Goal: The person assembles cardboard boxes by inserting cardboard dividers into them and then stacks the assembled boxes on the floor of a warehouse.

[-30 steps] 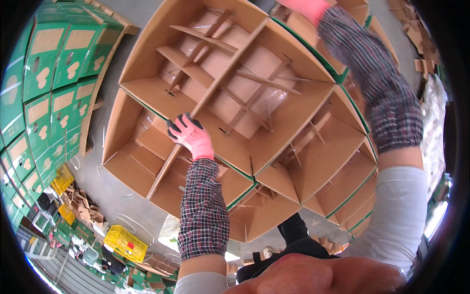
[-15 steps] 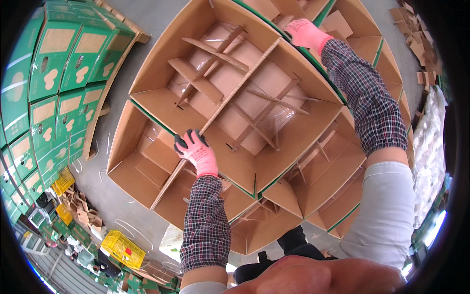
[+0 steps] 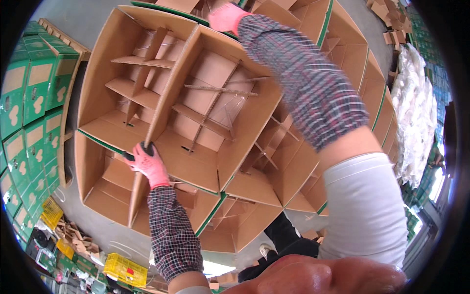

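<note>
Pink cloth covered both my hands, with checked sleeves (image 3: 169,225) behind. My left hand (image 3: 152,167), at nine o'clock, was curled over the near edge (image 3: 105,143) of a big brown cardboard box (image 3: 196,158), right where its middle wall (image 3: 171,89) ended. Black fingertips bent over the top, so it was gripping that edge. My right hand (image 3: 227,18) was up at twelve o'clock, by the far side of the same box. It was blurry, and I could not tell if its fingers were holding on.

That big box was open on top, between nine and twelve o'clock. The middle wall cut it into two halves. Both halves, at ten and eleven o'clock, had crossed cardboard strips (image 3: 203,88) in them. Something clear and shiny (image 3: 237,104) was in the eleven o'clock half.

At eight o'clock was another open box (image 3: 105,201), with its own wall (image 3: 136,199) down the middle. More open boxes (image 3: 249,228) stood at six, three and one o'clock.

Green boxes (image 3: 32,127) were piled far out at nine o'clock. A yellow crate (image 3: 120,266) was between seven and eight. White plastic (image 3: 411,112) was bunched up at three.
</note>
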{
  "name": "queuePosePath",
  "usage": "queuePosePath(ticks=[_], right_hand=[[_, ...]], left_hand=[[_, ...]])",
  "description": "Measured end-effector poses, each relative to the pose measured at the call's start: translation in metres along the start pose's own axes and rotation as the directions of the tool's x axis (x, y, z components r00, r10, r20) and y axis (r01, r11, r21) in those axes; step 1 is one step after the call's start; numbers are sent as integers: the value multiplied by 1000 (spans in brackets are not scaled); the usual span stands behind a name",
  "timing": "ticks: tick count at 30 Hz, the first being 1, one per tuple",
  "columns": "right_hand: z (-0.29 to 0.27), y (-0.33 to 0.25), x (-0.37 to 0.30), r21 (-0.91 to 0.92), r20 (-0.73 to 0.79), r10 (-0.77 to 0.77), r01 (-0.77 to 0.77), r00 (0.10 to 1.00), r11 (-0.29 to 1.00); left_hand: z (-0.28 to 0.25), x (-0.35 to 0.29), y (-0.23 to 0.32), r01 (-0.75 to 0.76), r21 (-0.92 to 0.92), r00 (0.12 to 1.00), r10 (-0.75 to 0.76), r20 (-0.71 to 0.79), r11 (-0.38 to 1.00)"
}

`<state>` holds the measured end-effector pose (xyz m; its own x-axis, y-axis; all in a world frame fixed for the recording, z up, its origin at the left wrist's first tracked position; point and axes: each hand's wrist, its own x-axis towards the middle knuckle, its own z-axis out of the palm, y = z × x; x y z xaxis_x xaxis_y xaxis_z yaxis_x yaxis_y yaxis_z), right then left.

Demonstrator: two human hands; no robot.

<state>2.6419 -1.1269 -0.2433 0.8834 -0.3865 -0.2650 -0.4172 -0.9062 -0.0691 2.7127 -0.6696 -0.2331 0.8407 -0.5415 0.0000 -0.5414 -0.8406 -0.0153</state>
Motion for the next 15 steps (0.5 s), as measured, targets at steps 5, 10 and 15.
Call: queuePosePath(ticks=[5, 10, 15], right_hand=[[-20, -43, 16, -1, -163, 15, -16, 986, 1000], [-39, -54, -23, -270, -427, -7, -121, 904, 955], [-85, -129, -217, 452, -575, -43, 362, 817, 815]], left_hand=[[-4, -2, -14, 38, 76, 999, -39, 17, 996], [0, 3, -15, -7, 92, 1000, 9, -26, 996], [-4, 5, -18, -35, 212, 999, 41, -28, 977]])
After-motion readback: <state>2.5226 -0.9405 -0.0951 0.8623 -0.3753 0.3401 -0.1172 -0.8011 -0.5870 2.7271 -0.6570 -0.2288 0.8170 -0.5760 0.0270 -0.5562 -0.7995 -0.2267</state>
